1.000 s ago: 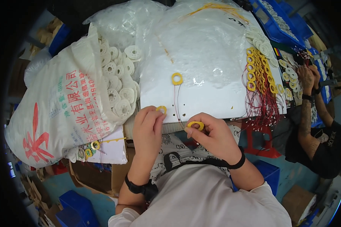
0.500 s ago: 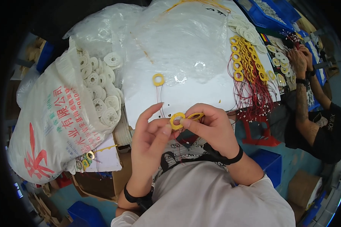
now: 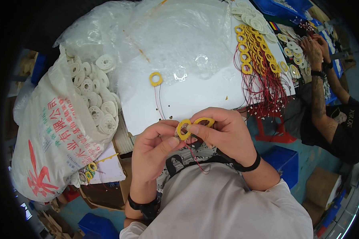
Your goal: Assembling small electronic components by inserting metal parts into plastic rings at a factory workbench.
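**Two yellow rings held close to the chest**

The left hand [image 3: 155,149] is pinching one yellow ring [image 3: 183,129] between thumb and fingers, its grip clenched on it. The right hand [image 3: 223,133] is grasping a second yellow ring [image 3: 204,121], just beside the first one. Thin red wires [image 3: 195,153] are hanging under the rings. Compared with half a second ago, both hands are sitting lower and nearer to the body, off the white worktop [image 3: 195,95]. Another yellow ring [image 3: 156,78] is lying on the worktop, well apart. A sack of white discs [image 3: 60,131] is standing at the left.
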### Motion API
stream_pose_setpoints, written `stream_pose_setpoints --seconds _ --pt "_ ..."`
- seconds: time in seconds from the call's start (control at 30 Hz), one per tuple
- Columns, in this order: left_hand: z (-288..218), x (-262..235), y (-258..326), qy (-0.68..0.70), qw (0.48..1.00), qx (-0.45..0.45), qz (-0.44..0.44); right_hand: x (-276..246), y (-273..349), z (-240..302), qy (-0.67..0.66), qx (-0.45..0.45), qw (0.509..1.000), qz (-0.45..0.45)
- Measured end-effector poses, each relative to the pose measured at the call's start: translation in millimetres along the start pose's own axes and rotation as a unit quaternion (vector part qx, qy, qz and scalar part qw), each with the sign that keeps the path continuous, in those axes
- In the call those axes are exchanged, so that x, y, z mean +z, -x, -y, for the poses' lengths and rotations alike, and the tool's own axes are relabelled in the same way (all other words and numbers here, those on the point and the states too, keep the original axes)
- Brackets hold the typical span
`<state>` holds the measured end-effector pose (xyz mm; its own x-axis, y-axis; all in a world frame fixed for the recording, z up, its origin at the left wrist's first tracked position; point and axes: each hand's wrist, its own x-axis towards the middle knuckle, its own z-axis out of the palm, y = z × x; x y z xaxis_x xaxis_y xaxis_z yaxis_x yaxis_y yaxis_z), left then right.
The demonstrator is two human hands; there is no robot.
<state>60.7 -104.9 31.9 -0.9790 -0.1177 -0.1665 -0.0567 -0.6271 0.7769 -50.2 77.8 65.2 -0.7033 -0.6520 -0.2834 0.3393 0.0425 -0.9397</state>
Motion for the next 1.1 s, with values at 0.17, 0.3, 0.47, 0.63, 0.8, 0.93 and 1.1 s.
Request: stream_pose_setpoints --seconds 0.17,0.3,0.47,0.63,0.8,0.93,1.1 --pt "12 -10 0 0.047 0.998 -0.022 -0.036 1 2 -6 -0.025 -0.052 0.997 -0.058" --pt "17 -15 2 0.073 0.996 -0.025 -0.045 -4 5 6 -0.044 0.006 0.999 -0.013" --pt "18 -9 4 0.032 0.999 0.012 -0.023 0 5 -2 0.059 -0.032 0.998 0.002" --pt "21 -12 5 0.024 0.999 0.017 -0.017 -3 6 -4 0.112 -0.053 0.992 0.010" --pt "23 -14 8 -0.036 0.999 0.012 -0.026 2 7 2 0.159 -0.026 0.987 -0.010" --pt "20 -1 9 -0.048 0.997 0.004 -0.061 4 6 -8 0.157 -0.038 0.987 -0.029" --pt "26 -2 10 -0.108 0.988 0.017 -0.105 8 7 -14 0.292 -0.148 0.944 -0.053"
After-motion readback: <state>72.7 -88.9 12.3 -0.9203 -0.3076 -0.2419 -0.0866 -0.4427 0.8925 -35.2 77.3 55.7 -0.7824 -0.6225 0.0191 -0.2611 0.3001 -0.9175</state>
